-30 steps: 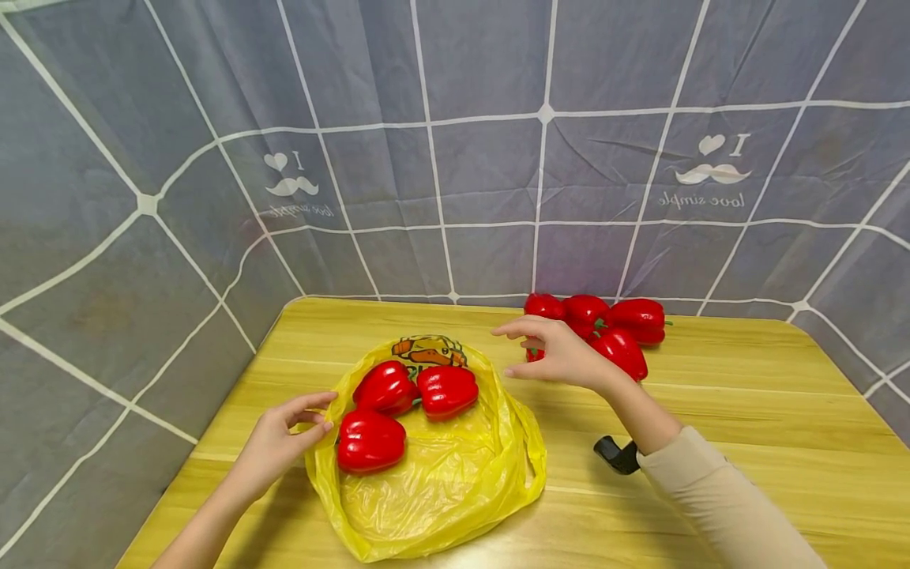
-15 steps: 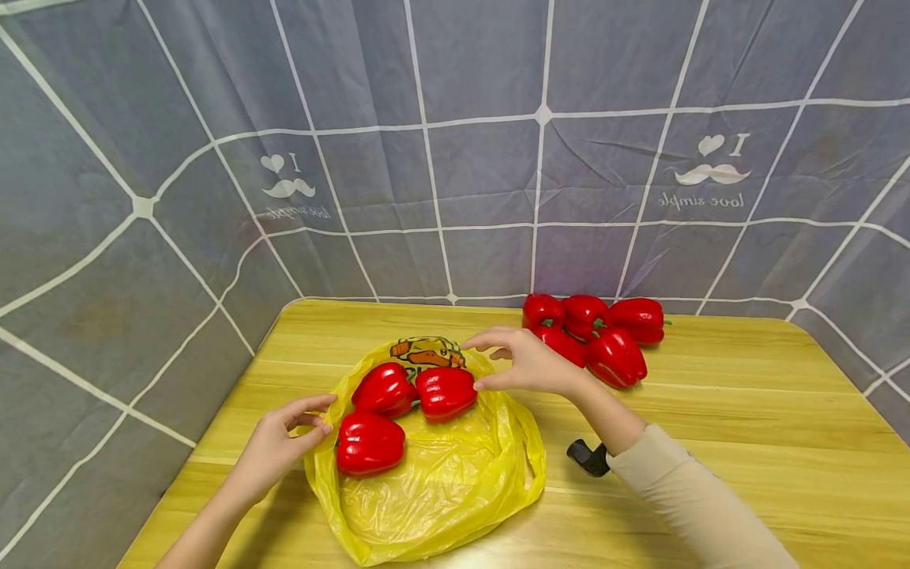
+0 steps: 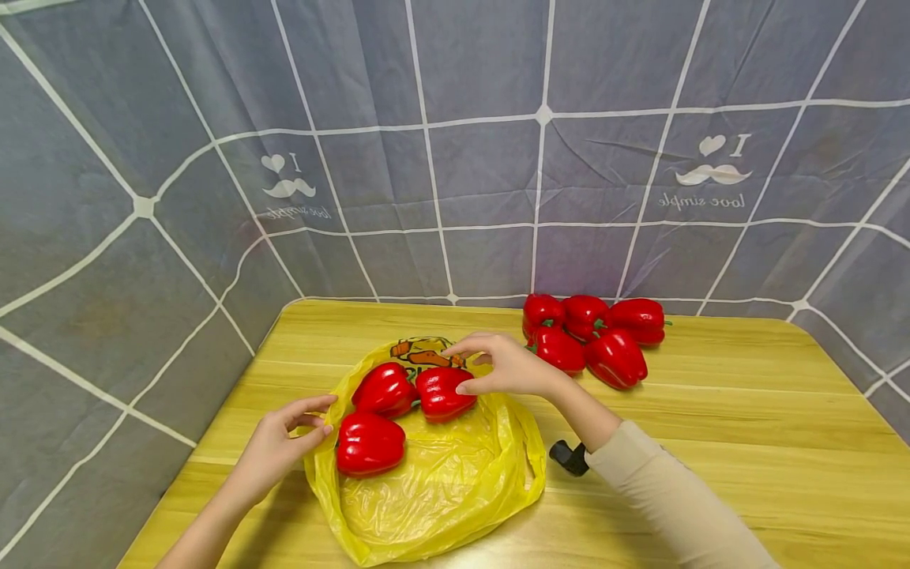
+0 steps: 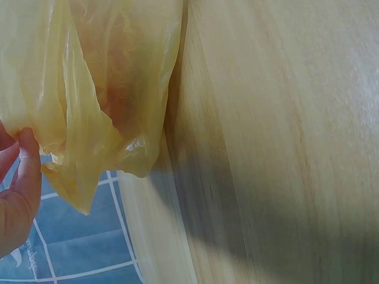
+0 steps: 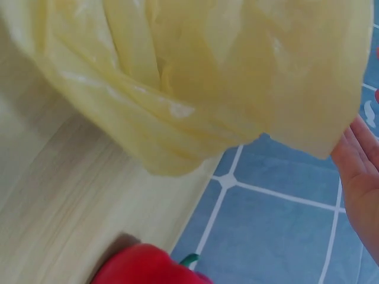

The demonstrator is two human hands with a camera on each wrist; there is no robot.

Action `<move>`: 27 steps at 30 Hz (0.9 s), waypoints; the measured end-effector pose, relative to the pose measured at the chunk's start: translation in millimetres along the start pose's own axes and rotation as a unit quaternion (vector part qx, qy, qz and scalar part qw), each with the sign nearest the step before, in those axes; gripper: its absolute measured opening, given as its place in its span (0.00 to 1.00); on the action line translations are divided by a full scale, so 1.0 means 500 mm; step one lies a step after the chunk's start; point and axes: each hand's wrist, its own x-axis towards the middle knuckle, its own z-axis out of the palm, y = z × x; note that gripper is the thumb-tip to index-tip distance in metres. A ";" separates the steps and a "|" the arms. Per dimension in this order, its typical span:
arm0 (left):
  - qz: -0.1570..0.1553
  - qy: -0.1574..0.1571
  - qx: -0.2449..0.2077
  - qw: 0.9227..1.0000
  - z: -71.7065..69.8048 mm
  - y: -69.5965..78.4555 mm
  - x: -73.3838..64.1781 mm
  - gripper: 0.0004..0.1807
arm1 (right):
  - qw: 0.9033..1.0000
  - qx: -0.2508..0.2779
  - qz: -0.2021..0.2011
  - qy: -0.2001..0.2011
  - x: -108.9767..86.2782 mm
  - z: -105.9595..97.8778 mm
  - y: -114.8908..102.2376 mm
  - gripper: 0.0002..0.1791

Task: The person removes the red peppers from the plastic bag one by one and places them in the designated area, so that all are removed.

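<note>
A yellow plastic bag (image 3: 426, 498) lies mouth-up on the table with three red bell peppers in it. At its left rim my left hand (image 3: 273, 442) holds the plastic between thumb and fingers; the left wrist view shows those fingers (image 4: 26, 177) at the bag's side. My right hand (image 3: 508, 363) reaches over the far right rim, its thumb overlapping the right bell pepper (image 3: 444, 393) and its fingers spread beyond it. The other two peppers in the bag are the upper left bell pepper (image 3: 384, 389) and the lower left bell pepper (image 3: 370, 444).
Several more red bell peppers (image 3: 617, 359) sit grouped at the table's back edge, right of the bag. A black device (image 3: 569, 457) shows by the right sleeve. Behind the wooden table (image 3: 768, 442) hangs a grey curtain (image 3: 490, 174) with white lines.
My right hand has moved left, from near the grouped peppers to over the right bell pepper in the bag. The left hand stays at the bag's left rim.
</note>
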 end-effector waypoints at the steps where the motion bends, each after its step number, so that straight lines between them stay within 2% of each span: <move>1: 0.000 0.000 0.000 1.000 0.000 0.000 0.000 0.20 | 1.000 -0.001 0.000 0.001 0.002 0.002 0.002 0.25; 11: 0.000 0.000 0.007 1.000 0.000 0.003 0.000 0.20 | 1.000 0.015 0.001 -0.007 0.016 0.019 0.019 0.25; 27: 0.010 0.004 0.012 1.000 0.002 0.002 -0.001 0.20 | 0.999 -0.030 0.015 -0.013 0.013 0.044 0.050 0.23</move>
